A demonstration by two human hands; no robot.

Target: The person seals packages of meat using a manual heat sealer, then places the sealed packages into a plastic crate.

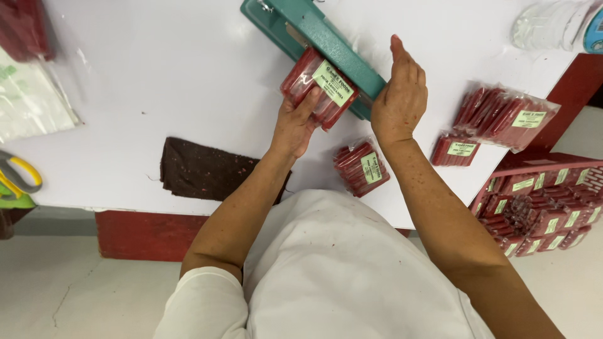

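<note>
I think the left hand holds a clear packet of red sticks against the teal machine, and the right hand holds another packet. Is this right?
Not quite. In the head view, the left hand does hold the packet of red sticks against the teal machine, but the right hand holds nothing: it is open, beside the machine.

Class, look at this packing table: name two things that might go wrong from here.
The right hand rests on the green sealer beside the packet the left hand holds; fingers might get pinched. Another packet lies near the table edge and might be knocked off.
</note>
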